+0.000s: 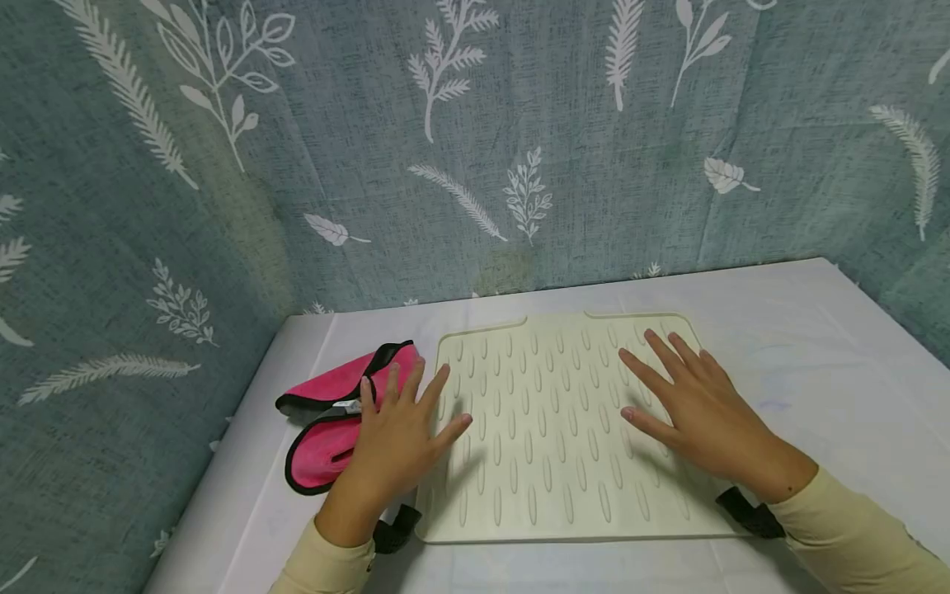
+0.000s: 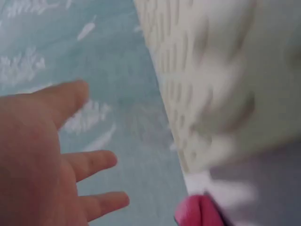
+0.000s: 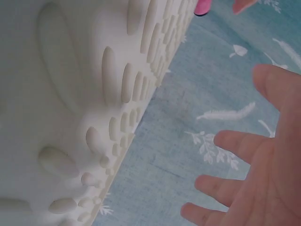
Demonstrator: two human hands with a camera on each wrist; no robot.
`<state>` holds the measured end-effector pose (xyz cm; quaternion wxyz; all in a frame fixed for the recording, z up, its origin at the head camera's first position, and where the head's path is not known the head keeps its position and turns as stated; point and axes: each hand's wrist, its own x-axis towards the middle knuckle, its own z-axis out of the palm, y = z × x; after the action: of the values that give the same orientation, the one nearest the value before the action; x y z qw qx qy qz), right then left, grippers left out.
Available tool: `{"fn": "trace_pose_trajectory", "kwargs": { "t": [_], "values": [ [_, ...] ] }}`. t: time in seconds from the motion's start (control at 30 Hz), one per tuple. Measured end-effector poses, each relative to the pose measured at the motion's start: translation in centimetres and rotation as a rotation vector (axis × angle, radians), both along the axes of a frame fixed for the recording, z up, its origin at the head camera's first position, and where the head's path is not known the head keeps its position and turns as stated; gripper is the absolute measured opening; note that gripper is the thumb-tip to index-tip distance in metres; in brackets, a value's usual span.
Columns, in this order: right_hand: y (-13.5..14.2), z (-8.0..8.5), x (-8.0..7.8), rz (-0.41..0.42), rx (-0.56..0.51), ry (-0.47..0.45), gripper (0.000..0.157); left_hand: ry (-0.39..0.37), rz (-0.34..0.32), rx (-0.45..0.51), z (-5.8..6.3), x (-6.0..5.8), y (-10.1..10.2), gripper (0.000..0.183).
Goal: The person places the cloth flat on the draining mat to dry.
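A cream mat (image 1: 549, 429) with raised oval ridges lies flat on the white table, a notch in its far edge. Over its left edge hovers my left hand (image 1: 401, 441), fingers spread, casting a shadow on the mat. My right hand (image 1: 701, 412) is held above the mat's right side, its fingers spread too. Both hands hold nothing. Left of the mat lies a folded pink cloth item (image 1: 326, 454) with black edging, a grey inner side and a small white label; my left fingers overlap it in the head view.
The white table (image 1: 831, 363) stretches to the right of the mat. Behind it and at the left hangs a blue-green curtain (image 1: 356, 165) printed with white leaves. A black strap (image 1: 397, 528) shows under each wrist.
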<state>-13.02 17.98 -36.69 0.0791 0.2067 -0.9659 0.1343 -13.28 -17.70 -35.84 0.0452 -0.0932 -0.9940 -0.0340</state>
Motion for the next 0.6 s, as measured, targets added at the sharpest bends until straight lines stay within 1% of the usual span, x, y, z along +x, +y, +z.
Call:
{"fn": "trace_pose_trajectory", "kwargs": {
  "t": [0.1, 0.2, 0.33, 0.43, 0.6],
  "values": [
    [0.1, 0.1, 0.1, 0.0, -0.003, -0.004, 0.068, -0.003, 0.031, 0.046, 0.2, -0.7, -1.0, 0.071],
    [0.1, 0.0, 0.1, -0.005, 0.003, -0.007, 0.067, -0.007, 0.095, 0.078, 0.2, -1.5, -2.6, 0.07],
    [0.1, -0.3, 0.1, 0.0, 0.031, -0.004, 0.066, -0.067, 0.172, 0.09, -0.1, -2.1, -4.6, 0.072],
    [0.0, -0.5, 0.1, 0.003, 0.053, -0.006, 0.067, -0.121, 0.198, 0.103, -0.5, -2.3, -5.6, 0.074],
    [0.2, -0.5, 0.2, -0.005, 0.071, -0.036, 0.068, -0.175, 0.227, 0.099, -1.0, -2.7, -6.5, 0.073]
  ]
}}
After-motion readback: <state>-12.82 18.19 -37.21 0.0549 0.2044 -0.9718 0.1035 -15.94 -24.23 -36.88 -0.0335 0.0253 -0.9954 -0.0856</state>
